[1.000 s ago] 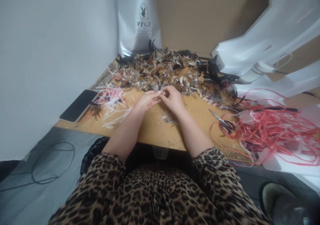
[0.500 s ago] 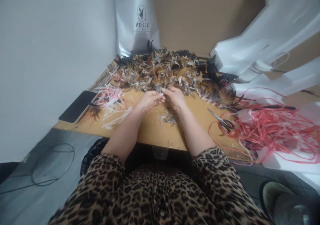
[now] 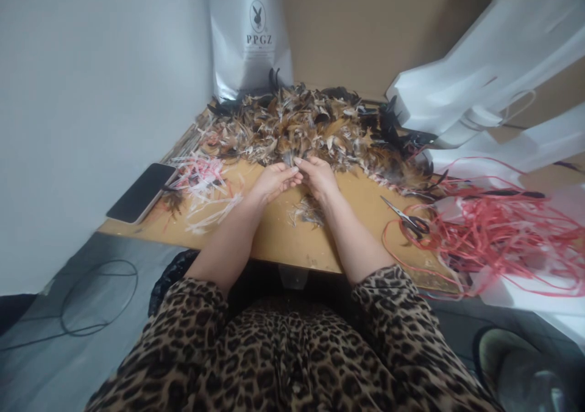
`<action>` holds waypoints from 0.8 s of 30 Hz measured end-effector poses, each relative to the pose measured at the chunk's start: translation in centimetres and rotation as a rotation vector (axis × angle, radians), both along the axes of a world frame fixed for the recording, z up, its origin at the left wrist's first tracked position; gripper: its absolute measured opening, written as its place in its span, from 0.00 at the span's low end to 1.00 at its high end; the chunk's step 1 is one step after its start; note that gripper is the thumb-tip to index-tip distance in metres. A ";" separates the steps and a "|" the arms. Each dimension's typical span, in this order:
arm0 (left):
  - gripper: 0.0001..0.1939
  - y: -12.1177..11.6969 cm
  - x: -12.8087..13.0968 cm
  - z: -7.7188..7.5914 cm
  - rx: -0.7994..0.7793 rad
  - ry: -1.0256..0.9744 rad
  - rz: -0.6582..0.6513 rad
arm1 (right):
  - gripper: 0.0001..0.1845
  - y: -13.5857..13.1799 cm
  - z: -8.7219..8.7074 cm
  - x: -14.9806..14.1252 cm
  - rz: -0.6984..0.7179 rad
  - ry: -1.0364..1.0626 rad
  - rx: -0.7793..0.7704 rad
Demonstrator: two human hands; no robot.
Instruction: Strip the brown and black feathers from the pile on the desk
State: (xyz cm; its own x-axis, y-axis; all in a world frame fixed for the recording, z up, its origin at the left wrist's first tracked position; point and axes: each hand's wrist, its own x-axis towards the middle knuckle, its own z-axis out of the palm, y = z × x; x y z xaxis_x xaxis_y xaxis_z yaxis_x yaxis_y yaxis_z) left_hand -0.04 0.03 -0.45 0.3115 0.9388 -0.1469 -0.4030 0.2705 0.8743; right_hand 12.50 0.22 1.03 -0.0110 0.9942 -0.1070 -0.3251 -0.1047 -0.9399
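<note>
My left hand (image 3: 280, 179) and my right hand (image 3: 319, 176) meet at the near edge of a big heap of brown and black feathers (image 3: 315, 122). Both are closed, thumbs and fingertips pinched together. A small greyish feather (image 3: 289, 158) pokes up from between the fingertips; its lower end is hidden by the fingers. Both hands appear to grip it. Below them, on the wooden table (image 3: 274, 235), lies a little pile of loose grey feather bits (image 3: 307, 212).
A phone (image 3: 141, 192) lies at the left edge beside pink and white strips (image 3: 201, 177). To the right are scissors (image 3: 406, 217) and a tangle of red plastic string (image 3: 512, 235). A silver bag (image 3: 251, 64) stands behind the heap; white sheeting (image 3: 448, 83) hangs at the right.
My hands stay pinched together at the same spot, with only slight finger movement. The whole view has shifted slightly; nothing on the table has visibly moved.
</note>
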 end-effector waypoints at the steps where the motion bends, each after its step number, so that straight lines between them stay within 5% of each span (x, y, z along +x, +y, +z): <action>1: 0.07 0.1 -0.1 0.0 0.010 0.005 0.013 | 0.20 0.1 0.0 0.2 -0.015 -0.031 0.025; 7: 0.06 0.7 -1.4 0.9 0.001 -0.037 0.249 | 0.07 1.3 -0.5 3.1 -0.184 -0.554 0.308; 16: 0.08 1.1 -2.0 1.0 -0.042 -0.073 0.338 | 0.09 0.7 -1.7 2.4 0.012 -1.324 0.455; 20: 0.07 1.3 -2.2 0.7 -0.028 -0.064 0.317 | 0.08 0.5 -1.7 2.0 0.047 -1.397 0.450; 24: 0.06 1.2 -2.2 0.8 0.011 -0.024 0.291 | 0.07 1.0 -1.3 3.0 -0.007 -1.134 0.524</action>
